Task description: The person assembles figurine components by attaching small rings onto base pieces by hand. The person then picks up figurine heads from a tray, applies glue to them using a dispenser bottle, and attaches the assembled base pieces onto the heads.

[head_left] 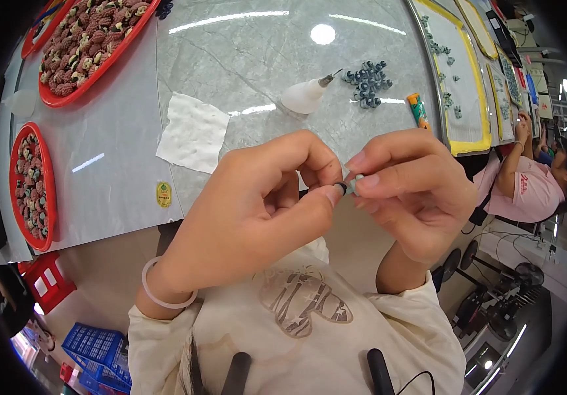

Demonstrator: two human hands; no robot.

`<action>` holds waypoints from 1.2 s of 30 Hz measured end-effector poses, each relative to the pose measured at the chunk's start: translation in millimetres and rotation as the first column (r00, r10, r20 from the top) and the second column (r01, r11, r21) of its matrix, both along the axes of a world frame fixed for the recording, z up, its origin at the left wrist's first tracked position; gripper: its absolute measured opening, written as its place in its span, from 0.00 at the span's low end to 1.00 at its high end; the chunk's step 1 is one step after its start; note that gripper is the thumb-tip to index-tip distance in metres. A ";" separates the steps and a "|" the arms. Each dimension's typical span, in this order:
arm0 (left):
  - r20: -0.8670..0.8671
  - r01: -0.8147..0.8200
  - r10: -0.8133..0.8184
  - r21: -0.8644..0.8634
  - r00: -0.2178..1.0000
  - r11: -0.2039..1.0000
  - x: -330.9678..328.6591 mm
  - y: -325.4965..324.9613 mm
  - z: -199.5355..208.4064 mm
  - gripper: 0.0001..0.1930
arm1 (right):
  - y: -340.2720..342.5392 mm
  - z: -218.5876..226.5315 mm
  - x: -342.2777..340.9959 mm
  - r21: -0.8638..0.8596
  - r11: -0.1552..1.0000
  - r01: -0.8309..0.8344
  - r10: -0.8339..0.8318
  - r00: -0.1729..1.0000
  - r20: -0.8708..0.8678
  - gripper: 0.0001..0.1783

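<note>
Left hand [254,204]: grip narrow, thumb and index pinching a small dark piece [341,189]. Right hand [421,194]: grip also narrow, holding a tiny pale green piece [355,183]. Pieces meet edge to edge or nearly, green just right of dark, both above the near edge of the desk [244,72]; contact and long axes can't be told. Neither hand clearly nearer. Needle-tipped white bottle [304,97] stands beyond.

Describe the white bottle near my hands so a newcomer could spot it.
On the grey marbled table, look just beyond the left hand and right hand. The white bottle is between the square of white paper and the cluster of small blue-grey pieces. Unlike both, it has a smooth, rounded body tapering to a thin needle tip.
</note>
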State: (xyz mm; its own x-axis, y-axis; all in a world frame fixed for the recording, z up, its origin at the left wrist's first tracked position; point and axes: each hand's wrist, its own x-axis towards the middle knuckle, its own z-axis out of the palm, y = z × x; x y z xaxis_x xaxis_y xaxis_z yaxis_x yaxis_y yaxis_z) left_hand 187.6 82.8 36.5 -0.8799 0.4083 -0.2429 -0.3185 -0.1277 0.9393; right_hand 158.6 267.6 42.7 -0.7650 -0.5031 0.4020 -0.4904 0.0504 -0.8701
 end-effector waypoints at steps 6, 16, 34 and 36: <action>0.053 0.017 -0.022 0.081 0.998 0.997 -1.6 2.6 -4.6 0.05 | -0.4 0.3 -1.8 -0.004 1.000 0.012 -0.012 0.998 0.058 0.14; 0.095 0.064 -0.071 0.078 0.993 0.995 -3.3 4.2 -9.1 0.05 | 2.7 -2.0 -3.4 0.039 0.999 -0.021 0.022 0.999 -0.030 0.14; 0.076 -0.070 0.043 0.389 0.996 0.918 6.2 14.7 -21.5 0.09 | -2.3 3.9 0.6 0.051 0.998 0.040 -0.023 0.954 -0.299 0.11; 0.065 -0.038 0.011 0.429 0.998 0.903 5.6 11.8 -21.3 0.08 | -6.9 0.4 2.4 0.012 0.998 0.057 -0.051 0.954 -0.294 0.11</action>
State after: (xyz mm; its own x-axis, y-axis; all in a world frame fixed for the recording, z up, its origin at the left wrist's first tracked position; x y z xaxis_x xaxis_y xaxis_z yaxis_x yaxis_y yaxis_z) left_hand 193.3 94.7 15.2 -0.8806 0.4631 -0.1010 -0.3634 -0.5228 0.7711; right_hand 161.0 260.7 43.1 -0.6408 -0.4746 0.6034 -0.7203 0.0996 -0.6865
